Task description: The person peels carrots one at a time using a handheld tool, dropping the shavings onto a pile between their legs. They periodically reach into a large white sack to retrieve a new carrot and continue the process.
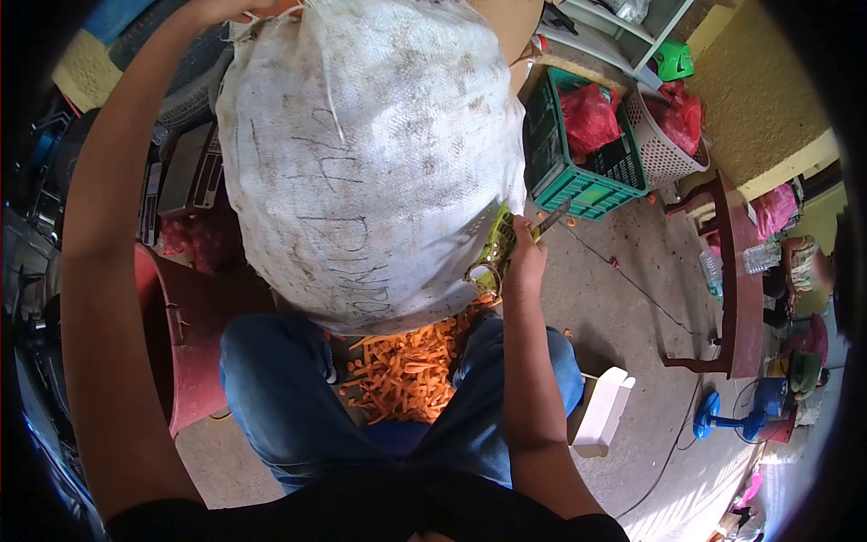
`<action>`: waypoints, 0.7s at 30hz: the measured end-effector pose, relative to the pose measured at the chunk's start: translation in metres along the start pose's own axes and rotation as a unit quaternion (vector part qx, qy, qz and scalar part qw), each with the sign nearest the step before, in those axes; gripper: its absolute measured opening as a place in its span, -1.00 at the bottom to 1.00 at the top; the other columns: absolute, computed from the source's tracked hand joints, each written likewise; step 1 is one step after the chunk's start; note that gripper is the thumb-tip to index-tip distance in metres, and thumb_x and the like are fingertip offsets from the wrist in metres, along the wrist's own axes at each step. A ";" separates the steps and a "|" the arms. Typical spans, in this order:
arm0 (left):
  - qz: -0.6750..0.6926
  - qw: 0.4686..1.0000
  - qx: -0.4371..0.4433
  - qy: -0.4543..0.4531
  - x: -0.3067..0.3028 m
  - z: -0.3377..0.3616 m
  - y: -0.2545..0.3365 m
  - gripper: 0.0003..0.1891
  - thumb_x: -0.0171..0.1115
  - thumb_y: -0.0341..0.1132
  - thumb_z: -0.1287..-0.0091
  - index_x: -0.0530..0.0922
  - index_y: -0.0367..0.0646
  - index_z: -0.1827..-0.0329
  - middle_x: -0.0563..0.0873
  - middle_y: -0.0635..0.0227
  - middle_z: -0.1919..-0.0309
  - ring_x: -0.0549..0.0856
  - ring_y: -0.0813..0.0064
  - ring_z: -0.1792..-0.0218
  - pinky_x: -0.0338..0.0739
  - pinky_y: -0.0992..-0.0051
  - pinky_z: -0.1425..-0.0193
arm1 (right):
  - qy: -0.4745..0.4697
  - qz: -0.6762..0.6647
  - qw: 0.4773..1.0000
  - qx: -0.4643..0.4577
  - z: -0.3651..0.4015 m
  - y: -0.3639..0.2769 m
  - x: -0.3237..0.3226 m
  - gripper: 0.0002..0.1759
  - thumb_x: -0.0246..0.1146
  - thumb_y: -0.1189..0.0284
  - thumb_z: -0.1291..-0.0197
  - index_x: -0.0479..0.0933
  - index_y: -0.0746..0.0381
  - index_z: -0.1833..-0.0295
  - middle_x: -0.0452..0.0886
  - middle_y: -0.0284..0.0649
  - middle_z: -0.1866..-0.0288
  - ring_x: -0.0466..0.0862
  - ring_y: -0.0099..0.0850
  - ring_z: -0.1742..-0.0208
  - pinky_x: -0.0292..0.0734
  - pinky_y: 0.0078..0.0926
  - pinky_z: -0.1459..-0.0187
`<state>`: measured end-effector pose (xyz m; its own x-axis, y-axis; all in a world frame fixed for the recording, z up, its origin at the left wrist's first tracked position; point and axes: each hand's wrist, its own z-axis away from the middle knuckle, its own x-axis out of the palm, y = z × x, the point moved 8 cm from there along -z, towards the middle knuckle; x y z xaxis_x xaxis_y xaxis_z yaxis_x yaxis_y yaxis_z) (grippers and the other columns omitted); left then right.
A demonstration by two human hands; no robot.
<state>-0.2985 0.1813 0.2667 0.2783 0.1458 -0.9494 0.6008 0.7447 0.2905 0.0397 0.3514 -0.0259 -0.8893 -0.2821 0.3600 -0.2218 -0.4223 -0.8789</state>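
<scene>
A large, full white woven sack point(379, 154) with handwriting on it stands in front of my knees. At its top left edge is my left hand point(237, 9), partly cut off by the frame, with its fingers hidden. Against the sack's lower right side, my right hand point(526, 256) is closed round a knife point(551, 219) whose blade points up and right. A crumpled green and yellow wrapper point(495, 242) lies between that hand and the sack. Orange peelings or strips point(411, 370) are heaped on the floor between my legs.
A red bin point(185, 334) is at my left. At the right are a green crate point(587, 181), a white basket point(664, 135), a white open box point(603, 411), a maroon wooden table point(742, 280) and a blue fan point(709, 415). People are visible at the far right.
</scene>
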 end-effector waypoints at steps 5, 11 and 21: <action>0.439 0.878 0.187 0.041 -0.016 0.057 -0.036 -0.48 0.01 -0.31 -0.11 0.15 -0.29 -0.14 0.38 0.08 -0.04 0.51 0.26 0.05 0.49 0.47 0.04 | 0.014 -0.014 1.000 -0.007 0.005 0.001 0.001 -0.81 0.06 0.43 -0.07 0.42 0.35 0.28 0.48 -0.29 0.43 0.50 -0.51 0.48 0.40 -0.60 0.43; 0.738 0.614 0.101 -0.261 0.159 0.191 0.011 -0.36 -0.01 -0.15 -0.06 0.10 -0.27 -0.20 0.37 0.05 -0.04 0.47 0.03 0.04 0.48 0.30 0.06 | -0.064 -0.018 0.997 -0.031 0.012 0.012 0.004 -0.77 0.14 0.36 -0.05 0.43 0.32 0.26 0.43 -0.35 0.44 0.40 -0.56 0.43 0.30 -0.60 0.39; 0.902 0.191 0.017 -0.386 0.318 0.264 0.071 -0.40 -0.12 -0.05 -0.22 0.04 -0.25 -0.21 0.31 0.03 -0.08 0.40 0.05 -0.03 0.47 0.24 0.04 | -0.094 0.060 0.991 -0.070 0.050 0.011 -0.009 -0.77 0.10 0.35 -0.10 0.45 0.31 0.24 0.46 -0.36 0.44 0.41 -0.61 0.44 0.32 -0.65 0.38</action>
<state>0.0309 0.1085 0.0169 0.0755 -0.0037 0.9971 -0.9946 -0.0721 0.0750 0.0650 0.3056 -0.0232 -0.8257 -0.4837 0.2904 -0.1833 -0.2569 -0.9489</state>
